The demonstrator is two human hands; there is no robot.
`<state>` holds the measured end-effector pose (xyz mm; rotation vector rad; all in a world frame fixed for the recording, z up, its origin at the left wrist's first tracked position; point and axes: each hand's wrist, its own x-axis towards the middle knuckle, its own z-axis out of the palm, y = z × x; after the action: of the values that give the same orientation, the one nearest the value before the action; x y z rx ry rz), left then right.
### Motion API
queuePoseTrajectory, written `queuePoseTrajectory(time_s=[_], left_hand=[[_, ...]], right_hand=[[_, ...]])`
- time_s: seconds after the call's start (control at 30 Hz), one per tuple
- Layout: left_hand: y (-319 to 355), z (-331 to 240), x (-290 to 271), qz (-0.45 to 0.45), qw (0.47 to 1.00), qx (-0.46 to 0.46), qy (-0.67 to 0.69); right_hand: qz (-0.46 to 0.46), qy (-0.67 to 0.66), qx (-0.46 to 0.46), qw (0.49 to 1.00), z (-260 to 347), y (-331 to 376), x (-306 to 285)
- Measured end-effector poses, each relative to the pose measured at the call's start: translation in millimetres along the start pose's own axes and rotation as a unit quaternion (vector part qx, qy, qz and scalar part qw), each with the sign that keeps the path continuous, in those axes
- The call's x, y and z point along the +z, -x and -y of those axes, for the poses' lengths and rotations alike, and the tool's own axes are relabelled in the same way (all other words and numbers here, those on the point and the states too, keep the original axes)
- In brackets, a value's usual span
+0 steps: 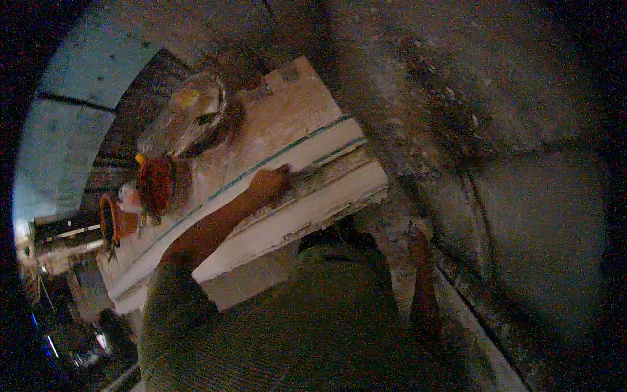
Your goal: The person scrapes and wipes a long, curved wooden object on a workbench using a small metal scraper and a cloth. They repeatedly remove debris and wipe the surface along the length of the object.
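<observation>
Dim, stained grey ground (535,209) spreads beyond the right end of a long, pale, dusty desk (290,104), and a pale bluish panel (85,78) crossed by a dark seam stands past its far left side. Along the near edge of the desk runs a long, cream-coloured, straight-edged strip (313,147) with thin teal lines, and in front of it a rough grey-brown groove (336,168) and a plain pale band (326,198) with a ragged lower side.

The left hand (271,182) rests on the strip, right of the middle of the near edge, its fingers curled in toward the palm; whether they pinch anything cannot be told. The right hand (420,235) hangs low, off the desk just beyond the near right corner, too dark and blurred to tell if it is spread or closed.

By the far edge lies a cloudy, crumpled plastic bag (202,98) showing a yellow patch. Farther left along that edge stand a rounded orange-brown container (155,185), a small whitish-pink item (128,197) and, toward the left end, an orange open-mouthed vessel (121,224).
</observation>
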<state>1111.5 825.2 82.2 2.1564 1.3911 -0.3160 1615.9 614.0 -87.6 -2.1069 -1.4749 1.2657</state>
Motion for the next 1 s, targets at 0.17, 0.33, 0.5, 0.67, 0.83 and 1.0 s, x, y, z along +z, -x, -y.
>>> queuePoseTrajectory(time_s=[0.17,0.33,0.5,0.67,0.83,1.0], left_hand=[[-144.9,-96.7,8.0,-0.142,0.986,0.085,0.014],[-84.6,-162.0,44.2,-0.398,0.893,0.157,0.138],[37.9,-52.9,108.6,-0.382,0.871,-0.182,0.250],[260.8,78.7,245.4,-0.624,0.638,-0.414,0.179],[411.8,53.6,330.2,-0.611,0.466,-0.630,0.108],[393.6,3.8,349.9,-0.551,0.434,-0.686,0.195]], right_hand=[[-0.070,-0.104,-0.060,0.990,107.2,-64.4,12.2],[-0.119,-0.116,-0.129,0.978,210.0,-137.6,14.2],[0.037,0.106,-0.238,0.965,254.9,-182.9,0.2],[0.188,0.338,-0.429,0.817,285.7,-186.9,-33.0],[0.267,0.499,-0.458,0.685,330.5,-188.8,-81.2],[0.322,0.524,-0.534,0.580,381.9,-190.4,-28.2]])
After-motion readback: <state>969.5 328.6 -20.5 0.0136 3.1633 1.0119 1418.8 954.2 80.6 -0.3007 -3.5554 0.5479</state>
